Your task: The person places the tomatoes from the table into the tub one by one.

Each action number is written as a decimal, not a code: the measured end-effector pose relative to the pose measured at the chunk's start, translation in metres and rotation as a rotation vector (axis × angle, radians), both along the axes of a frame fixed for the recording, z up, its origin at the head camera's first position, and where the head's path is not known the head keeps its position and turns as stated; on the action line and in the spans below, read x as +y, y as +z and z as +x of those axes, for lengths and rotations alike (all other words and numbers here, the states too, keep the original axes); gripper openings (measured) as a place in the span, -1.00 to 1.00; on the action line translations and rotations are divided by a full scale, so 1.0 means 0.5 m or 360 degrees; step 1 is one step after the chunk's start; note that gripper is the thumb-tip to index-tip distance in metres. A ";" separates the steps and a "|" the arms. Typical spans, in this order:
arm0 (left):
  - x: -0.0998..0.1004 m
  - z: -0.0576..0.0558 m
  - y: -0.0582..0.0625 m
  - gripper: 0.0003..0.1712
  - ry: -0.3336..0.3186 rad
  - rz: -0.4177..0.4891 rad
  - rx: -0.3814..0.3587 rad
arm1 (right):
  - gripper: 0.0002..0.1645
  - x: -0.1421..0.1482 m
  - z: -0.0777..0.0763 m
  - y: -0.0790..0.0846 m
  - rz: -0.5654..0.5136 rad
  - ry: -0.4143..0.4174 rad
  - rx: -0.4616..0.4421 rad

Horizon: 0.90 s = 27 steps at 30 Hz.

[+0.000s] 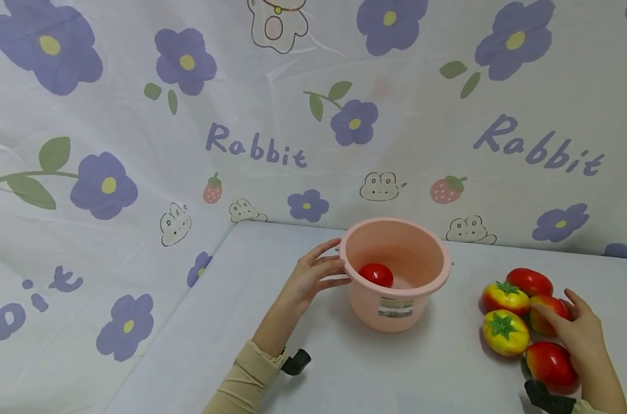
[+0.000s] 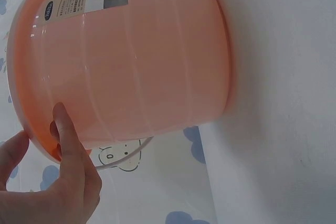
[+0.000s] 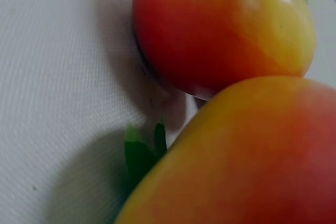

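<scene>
Your left hand [image 1: 304, 277] lightly grips the pink bucket [image 1: 362, 309] at its rim, thumb against the lip and fingers beneath, probably to steady it, with one red fruit [image 1: 377, 275] inside. Your right hand [image 1: 581, 332] reaches, thumb and index apart, over a red-and-yellow fruit [image 1: 541, 328] clustered with four other fruits [image 1: 514, 341]; whether they clamp it, I cannot tell.

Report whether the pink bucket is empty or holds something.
Not empty: the head view shows a red fruit inside the pink bucket, through its open top; its near side hides part of the bottom.
</scene>
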State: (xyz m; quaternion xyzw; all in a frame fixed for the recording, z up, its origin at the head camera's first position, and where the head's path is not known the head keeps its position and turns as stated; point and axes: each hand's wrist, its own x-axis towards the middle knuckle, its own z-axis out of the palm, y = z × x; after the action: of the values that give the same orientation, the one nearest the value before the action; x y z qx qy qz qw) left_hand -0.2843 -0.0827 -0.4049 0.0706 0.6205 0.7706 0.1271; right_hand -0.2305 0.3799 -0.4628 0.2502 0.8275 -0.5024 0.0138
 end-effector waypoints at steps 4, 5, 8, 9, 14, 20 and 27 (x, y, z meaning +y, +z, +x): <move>0.000 0.002 -0.001 -0.41 0.0002 -0.0001 -0.0006 | 0.09 0.000 0.003 0.000 -0.0009 0.0001 0.0046; 0.000 0.002 -0.001 -0.41 0.0002 -0.0002 -0.0006 | 0.09 0.000 0.003 0.001 -0.0012 -0.0008 0.0058; 0.000 0.001 -0.001 -0.42 0.0002 -0.0003 -0.0006 | 0.07 -0.004 0.004 0.003 -0.0008 -0.0047 0.0088; 0.000 0.001 -0.001 -0.42 0.0004 -0.0004 -0.0005 | 0.06 -0.005 0.003 0.003 -0.0008 -0.0063 0.0093; 0.001 0.001 -0.001 -0.42 0.0007 -0.0005 -0.0001 | 0.03 -0.013 0.003 0.011 0.0014 -0.0128 0.0120; 0.001 -0.001 -0.001 -0.41 0.0007 0.0000 -0.0002 | -0.01 -0.023 0.002 0.034 0.0022 -0.0164 0.0173; 0.004 -0.001 0.001 -0.41 0.0017 -0.0012 -0.0015 | -0.04 -0.042 -0.003 0.070 0.0014 -0.0193 0.0266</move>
State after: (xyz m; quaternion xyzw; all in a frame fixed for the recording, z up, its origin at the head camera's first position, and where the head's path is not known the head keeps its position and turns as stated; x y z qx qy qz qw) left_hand -0.2846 -0.0807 -0.4046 0.0632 0.6232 0.7693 0.1260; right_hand -0.2321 0.3588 -0.4277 0.2569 0.8113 -0.5180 -0.0868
